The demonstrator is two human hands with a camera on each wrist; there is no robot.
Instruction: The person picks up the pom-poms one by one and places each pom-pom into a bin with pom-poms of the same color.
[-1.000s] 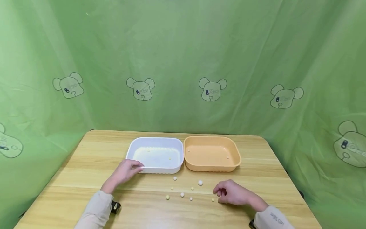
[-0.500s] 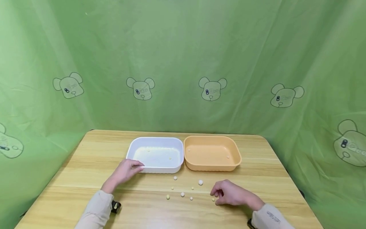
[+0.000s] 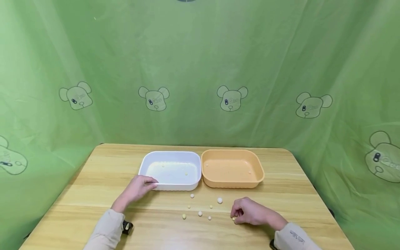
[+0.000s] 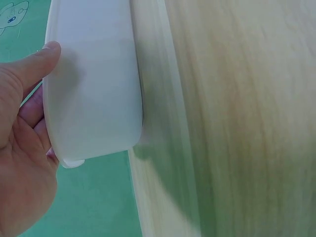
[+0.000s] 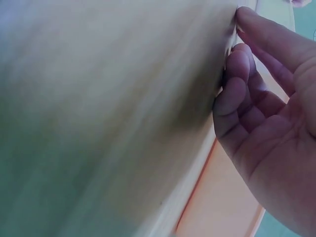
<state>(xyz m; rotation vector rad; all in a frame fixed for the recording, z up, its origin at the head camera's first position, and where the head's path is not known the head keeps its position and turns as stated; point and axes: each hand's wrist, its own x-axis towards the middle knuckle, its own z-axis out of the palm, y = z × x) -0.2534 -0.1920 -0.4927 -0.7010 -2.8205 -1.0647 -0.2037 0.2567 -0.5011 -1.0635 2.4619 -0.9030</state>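
Note:
My left hand [image 3: 137, 188] holds the front left corner of a white plastic basin [image 3: 178, 187], thumb on the wall and fingers over the rim. In the left wrist view the thumb lies along the basin wall [image 4: 98, 98]. Low on the table, my right hand [image 3: 251, 211] pinches a small yellow ball [image 3: 233, 219] between thumb and index fingertip, the other fingers curled. The right wrist view shows its fingertips down at the tabletop, the ball hidden there. Two small yellow balls lie in the white basin. An orange basin [image 3: 232, 184] beside it holds two small pale balls.
Between the hands, several white and yellow balls lie scattered on the wooden table [image 3: 162, 232], among them a larger white ball [image 3: 219, 200] and a yellow ball [image 3: 183, 216]. A green curtain [image 3: 193, 52] with bear faces surrounds the table's back and sides.
My right hand has moved slightly left, and its thumb and index finger have come together on the small yellow ball. The left hand stays on the white basin.

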